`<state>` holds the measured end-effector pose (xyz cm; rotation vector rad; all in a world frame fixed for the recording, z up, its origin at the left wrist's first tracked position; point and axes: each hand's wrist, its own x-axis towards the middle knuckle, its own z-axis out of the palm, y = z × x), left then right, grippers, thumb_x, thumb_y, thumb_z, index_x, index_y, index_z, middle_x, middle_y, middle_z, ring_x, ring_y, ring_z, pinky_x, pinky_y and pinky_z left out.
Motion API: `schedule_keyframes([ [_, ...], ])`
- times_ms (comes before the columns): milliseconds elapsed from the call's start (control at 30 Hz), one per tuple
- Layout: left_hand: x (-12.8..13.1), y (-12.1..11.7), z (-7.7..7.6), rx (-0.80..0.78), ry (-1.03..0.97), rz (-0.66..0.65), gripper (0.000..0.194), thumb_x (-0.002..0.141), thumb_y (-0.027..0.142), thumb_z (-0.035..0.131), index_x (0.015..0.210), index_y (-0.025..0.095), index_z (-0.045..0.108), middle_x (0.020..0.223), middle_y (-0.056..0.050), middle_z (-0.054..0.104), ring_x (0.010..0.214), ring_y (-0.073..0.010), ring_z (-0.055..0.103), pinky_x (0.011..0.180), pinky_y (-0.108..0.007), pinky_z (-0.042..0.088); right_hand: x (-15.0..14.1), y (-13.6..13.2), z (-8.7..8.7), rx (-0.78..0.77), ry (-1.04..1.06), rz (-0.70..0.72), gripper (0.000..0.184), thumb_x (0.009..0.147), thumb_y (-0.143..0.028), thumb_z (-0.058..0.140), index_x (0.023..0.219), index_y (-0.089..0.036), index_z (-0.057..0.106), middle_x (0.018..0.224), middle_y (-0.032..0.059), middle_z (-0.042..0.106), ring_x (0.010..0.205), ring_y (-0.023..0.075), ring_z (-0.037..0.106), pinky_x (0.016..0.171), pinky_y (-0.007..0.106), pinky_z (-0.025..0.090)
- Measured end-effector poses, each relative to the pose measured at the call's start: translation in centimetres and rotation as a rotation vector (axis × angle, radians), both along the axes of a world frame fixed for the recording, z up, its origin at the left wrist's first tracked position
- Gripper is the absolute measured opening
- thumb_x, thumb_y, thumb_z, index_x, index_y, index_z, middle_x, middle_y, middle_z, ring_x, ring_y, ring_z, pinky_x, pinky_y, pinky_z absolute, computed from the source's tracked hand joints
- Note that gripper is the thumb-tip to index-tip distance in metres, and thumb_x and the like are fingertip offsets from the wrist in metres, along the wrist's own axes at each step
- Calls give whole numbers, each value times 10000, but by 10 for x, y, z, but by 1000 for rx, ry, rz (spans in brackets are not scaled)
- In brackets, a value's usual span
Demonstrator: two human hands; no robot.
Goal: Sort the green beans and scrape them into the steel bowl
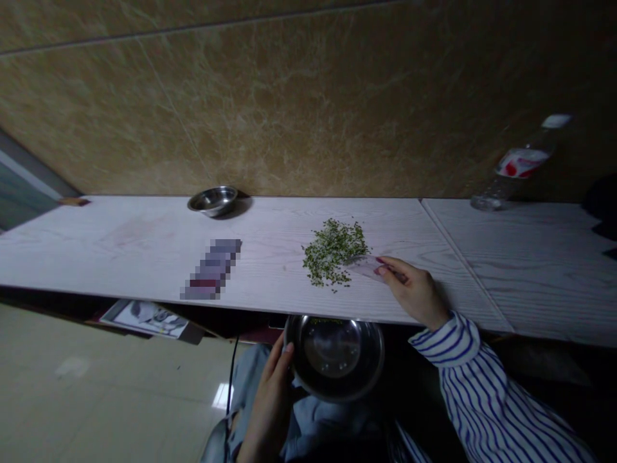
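Observation:
My right hand [411,288] pinches a thin, clear plastic piece [364,264], whose exact kind I cannot make out. The plastic's far end touches the right side of a loose spread of small green bits [333,251] on the white wood-grain tabletop [270,276]. Below the table's front edge, my left hand [274,379] grips the left rim of a large steel bowl [332,386], its thumb on the rim. That bowl is held over my lap, tucked up against the edge. Some greenish bits show inside it at the far side.
A smaller steel bowl [213,202] stands at the back by the stone-patterned wall [270,109]. Left of the green bits lies a pixelated flat object [212,270]. A clear plastic bottle [523,164] stands at the back right. An open drawer [154,319] juts out below left.

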<state>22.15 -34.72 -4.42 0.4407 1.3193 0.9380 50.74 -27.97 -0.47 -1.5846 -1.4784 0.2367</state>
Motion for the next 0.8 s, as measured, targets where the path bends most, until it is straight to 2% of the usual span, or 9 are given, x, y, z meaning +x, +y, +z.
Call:
schedule_keyframes([
  [167, -2, 3, 4, -3, 10, 4, 560, 898, 398, 620, 1448, 351, 522, 1502, -50, 553, 1354, -282, 513, 838, -335, 567, 7, -7, 1, -53, -67, -51, 350, 883, -359, 572, 1106, -178, 772, 1010, 113, 799, 724, 233, 745, 650, 337, 607],
  [400, -5, 2, 3, 17, -29, -4, 608, 906, 386, 616, 1493, 321, 471, 1482, -80, 570, 1365, -290, 501, 874, -340, 563, 3, -3, 2, -54, -87, 0, 338, 894, -348, 566, 1110, -190, 772, 1065, 107, 789, 908, 260, 754, 780, 358, 617],
  [600, -5, 2, 0, 0, -34, 19, 602, 914, 375, 599, 1497, 316, 462, 1511, -82, 538, 1363, -305, 497, 860, -358, 573, 4, -11, 1, -62, -47, 22, 317, 886, -339, 584, 1097, -195, 772, 1057, 95, 793, 881, 243, 758, 779, 345, 621],
  [800, -5, 3, 0, 3, -47, 10, 535, 908, 392, 614, 1431, 315, 532, 1546, -51, 503, 1381, -293, 476, 859, -340, 571, 4, -21, 0, -79, -45, 53, 311, 896, -330, 591, 1109, -188, 766, 1070, 95, 791, 913, 244, 757, 840, 363, 615],
])
